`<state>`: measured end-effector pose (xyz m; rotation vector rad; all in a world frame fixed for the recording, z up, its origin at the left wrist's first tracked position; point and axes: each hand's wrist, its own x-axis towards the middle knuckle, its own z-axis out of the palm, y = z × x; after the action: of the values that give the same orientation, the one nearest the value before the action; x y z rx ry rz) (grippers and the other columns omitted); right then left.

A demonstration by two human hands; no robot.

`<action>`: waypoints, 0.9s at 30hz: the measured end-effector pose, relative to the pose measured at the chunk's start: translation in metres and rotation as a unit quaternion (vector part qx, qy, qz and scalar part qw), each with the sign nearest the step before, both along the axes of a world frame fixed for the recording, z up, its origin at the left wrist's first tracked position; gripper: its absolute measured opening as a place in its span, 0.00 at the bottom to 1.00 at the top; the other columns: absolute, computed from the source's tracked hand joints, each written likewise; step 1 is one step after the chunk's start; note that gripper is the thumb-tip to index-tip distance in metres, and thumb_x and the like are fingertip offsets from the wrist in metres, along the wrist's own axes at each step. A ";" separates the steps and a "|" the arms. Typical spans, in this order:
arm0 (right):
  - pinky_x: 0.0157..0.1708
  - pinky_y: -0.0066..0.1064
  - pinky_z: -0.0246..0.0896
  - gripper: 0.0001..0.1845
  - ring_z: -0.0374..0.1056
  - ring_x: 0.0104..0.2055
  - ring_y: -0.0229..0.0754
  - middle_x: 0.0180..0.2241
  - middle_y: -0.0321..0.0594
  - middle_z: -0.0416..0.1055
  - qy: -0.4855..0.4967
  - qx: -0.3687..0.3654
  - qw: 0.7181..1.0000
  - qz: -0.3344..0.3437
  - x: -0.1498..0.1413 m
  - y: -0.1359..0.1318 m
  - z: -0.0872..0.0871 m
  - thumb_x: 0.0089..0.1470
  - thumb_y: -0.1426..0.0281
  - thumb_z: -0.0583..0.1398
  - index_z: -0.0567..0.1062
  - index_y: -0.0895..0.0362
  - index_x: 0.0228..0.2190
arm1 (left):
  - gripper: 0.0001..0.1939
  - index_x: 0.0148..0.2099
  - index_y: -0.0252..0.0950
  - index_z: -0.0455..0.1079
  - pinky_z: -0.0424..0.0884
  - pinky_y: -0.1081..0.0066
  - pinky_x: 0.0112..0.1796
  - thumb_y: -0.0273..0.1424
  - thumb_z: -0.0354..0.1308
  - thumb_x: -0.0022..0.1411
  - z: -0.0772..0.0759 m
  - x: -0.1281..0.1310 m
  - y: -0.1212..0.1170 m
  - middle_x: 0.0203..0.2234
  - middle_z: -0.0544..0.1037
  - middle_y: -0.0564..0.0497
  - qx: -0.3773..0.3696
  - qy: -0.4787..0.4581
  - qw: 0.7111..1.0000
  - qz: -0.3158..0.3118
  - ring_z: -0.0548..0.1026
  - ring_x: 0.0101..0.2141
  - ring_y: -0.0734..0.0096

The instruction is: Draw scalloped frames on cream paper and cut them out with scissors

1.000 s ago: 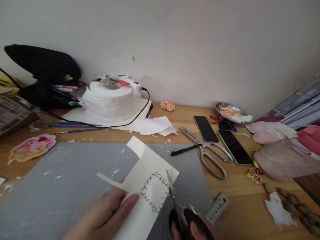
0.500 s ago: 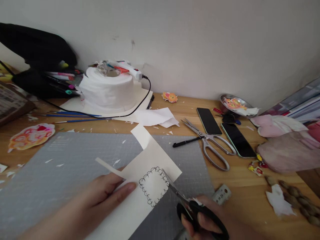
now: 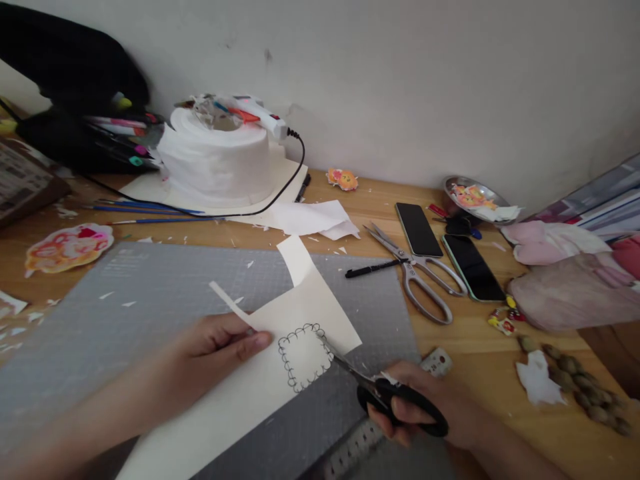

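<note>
My left hand point(image 3: 220, 343) pinches a cream sheet of paper point(image 3: 240, 393) over the grey cutting mat point(image 3: 125, 313), thumb on top beside a black scalloped square drawn on the paper point(image 3: 303, 356). My right hand point(image 3: 425, 407) grips small black-handled scissors point(image 3: 385, 393), fingers through the loops. The blades lie at the right edge of the scalloped drawing, cutting into the sheet.
Large metal scissors point(image 3: 417, 280), a black pen point(image 3: 373, 269) and two phones point(image 3: 419, 229) lie to the right. A white tissue roll point(image 3: 215, 160) with a glue gun point(image 3: 260, 120) stands at the back. A metal ruler point(image 3: 360, 447) lies near my right hand. Paper scraps litter the wooden table point(image 3: 480, 353).
The scissors swung from pointing nearly upright to slanting in from the right, and my right hand came further into view. The paper and my left hand shifted slightly up the mat.
</note>
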<state>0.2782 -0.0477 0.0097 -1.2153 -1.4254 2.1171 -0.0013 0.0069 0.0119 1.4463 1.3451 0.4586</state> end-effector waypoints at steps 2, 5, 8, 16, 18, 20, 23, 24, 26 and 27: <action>0.17 0.21 0.48 0.38 0.55 0.18 0.29 0.19 0.36 0.61 0.004 -0.010 1.000 0.004 0.001 0.000 0.000 0.40 0.35 0.57 0.66 0.61 0.18 | 0.20 0.24 0.37 0.73 0.59 0.80 0.16 0.48 0.55 0.53 0.000 -0.001 0.000 0.15 0.72 0.56 -0.050 -0.011 0.998 -0.028 0.66 0.17 0.75; 0.15 0.21 0.46 0.38 0.54 0.16 0.28 0.18 0.35 0.61 0.007 -0.020 1.000 0.007 0.002 0.001 -0.003 0.39 0.36 0.57 0.66 0.61 0.17 | 0.19 0.24 0.37 0.72 0.55 0.81 0.16 0.47 0.55 0.54 0.002 -0.001 0.001 0.14 0.68 0.59 -0.078 -0.051 0.995 -0.044 0.62 0.16 0.78; 0.14 0.21 0.45 0.36 0.54 0.16 0.28 0.17 0.34 0.61 0.013 -0.029 0.999 0.012 0.004 0.002 -0.005 0.39 0.37 0.59 0.66 0.61 0.17 | 0.18 0.25 0.36 0.73 0.53 0.82 0.15 0.45 0.56 0.55 0.004 -0.002 0.001 0.14 0.67 0.59 -0.096 -0.070 0.991 -0.056 0.61 0.16 0.78; 0.14 0.20 0.45 0.34 0.53 0.15 0.27 0.15 0.32 0.59 0.048 -0.030 0.998 0.036 0.007 0.004 -0.005 0.41 0.40 0.60 0.66 0.61 0.17 | 0.16 0.27 0.37 0.73 0.52 0.83 0.15 0.43 0.56 0.57 0.008 0.000 -0.001 0.14 0.67 0.60 -0.137 -0.115 0.981 -0.075 0.60 0.15 0.81; 0.14 0.21 0.45 0.35 0.52 0.15 0.27 0.15 0.32 0.59 0.056 -0.021 0.998 0.036 0.008 0.004 -0.007 0.41 0.40 0.60 0.67 0.62 0.17 | 0.16 0.26 0.36 0.73 0.51 0.83 0.15 0.43 0.56 0.57 0.008 0.000 -0.001 0.14 0.66 0.60 -0.139 -0.121 0.980 -0.077 0.59 0.15 0.81; 0.13 0.21 0.45 0.35 0.52 0.15 0.27 0.15 0.32 0.59 0.061 -0.018 0.997 0.032 0.009 0.004 -0.009 0.42 0.40 0.59 0.67 0.62 0.17 | 0.17 0.26 0.36 0.72 0.51 0.83 0.14 0.43 0.55 0.58 0.008 -0.001 0.000 0.14 0.65 0.60 -0.144 -0.128 0.978 -0.084 0.58 0.16 0.81; 0.12 0.20 0.43 0.34 0.51 0.15 0.27 0.16 0.33 0.60 0.083 -0.018 0.996 0.023 0.010 0.003 -0.012 0.44 0.41 0.60 0.67 0.62 0.17 | 0.17 0.28 0.36 0.72 0.52 0.83 0.15 0.45 0.55 0.58 0.006 -0.003 -0.001 0.15 0.65 0.60 -0.141 -0.116 0.979 -0.086 0.58 0.17 0.80; 0.12 0.20 0.43 0.33 0.51 0.15 0.27 0.16 0.33 0.60 0.092 -0.019 0.995 0.016 0.011 0.002 -0.012 0.44 0.42 0.60 0.67 0.62 0.18 | 0.18 0.29 0.36 0.71 0.53 0.82 0.16 0.46 0.55 0.57 0.006 -0.003 -0.002 0.16 0.65 0.60 -0.133 -0.107 0.982 -0.081 0.58 0.18 0.80; 0.11 0.20 0.41 0.33 0.50 0.14 0.26 0.16 0.32 0.59 0.110 -0.023 0.994 -0.001 0.011 0.001 -0.014 0.45 0.42 0.60 0.66 0.62 0.18 | 0.20 0.30 0.36 0.71 0.55 0.82 0.18 0.49 0.54 0.56 0.006 0.000 -0.005 0.18 0.66 0.59 -0.113 -0.083 0.988 -0.065 0.59 0.19 0.79; 0.11 0.20 0.40 0.32 0.50 0.14 0.26 0.16 0.32 0.59 0.119 -0.027 0.992 -0.012 0.011 0.000 -0.015 0.45 0.43 0.59 0.66 0.62 0.18 | 0.21 0.31 0.36 0.71 0.56 0.81 0.19 0.50 0.53 0.55 0.006 0.002 -0.007 0.19 0.66 0.59 -0.105 -0.071 0.990 -0.057 0.60 0.20 0.78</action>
<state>0.2888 -0.0475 -0.0048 -0.9531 -1.2512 2.2115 0.0003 0.0003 0.0182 1.2847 1.1553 0.3282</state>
